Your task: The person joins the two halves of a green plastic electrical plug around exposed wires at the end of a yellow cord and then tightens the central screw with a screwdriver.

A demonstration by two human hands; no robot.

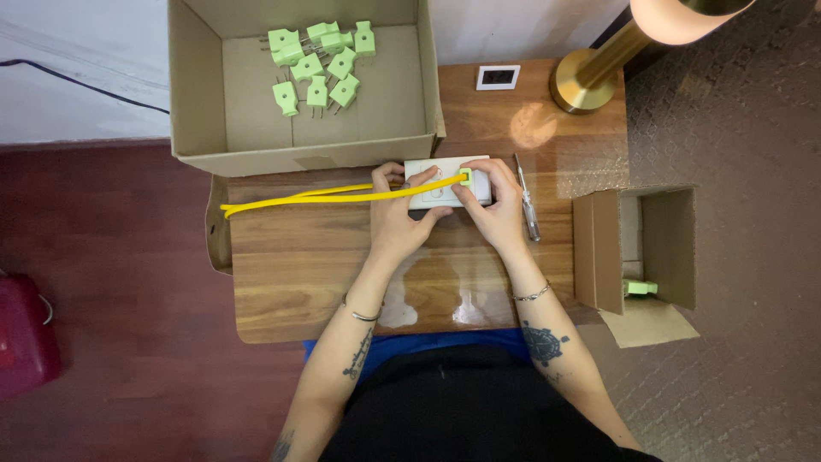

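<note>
- Head view: wooden worktop (325, 282), and a big open box (205, 94) at its far edge with green plugs (318, 62) inside.
- Yellow cable (299, 197) runs left across the wood.
- White socket (445, 181) sits mid-worktop.
- Left hand (400, 214) presses on the socket and cable.
- Right hand (496, 205) pinches the green plug (465, 177) at the socket.
- Screwdriver (528, 201) lies just right.

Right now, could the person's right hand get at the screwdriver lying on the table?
Probably yes: the screwdriver lies bare just beside the right hand, nothing between them, though that hand is busy at the white socket.
</note>
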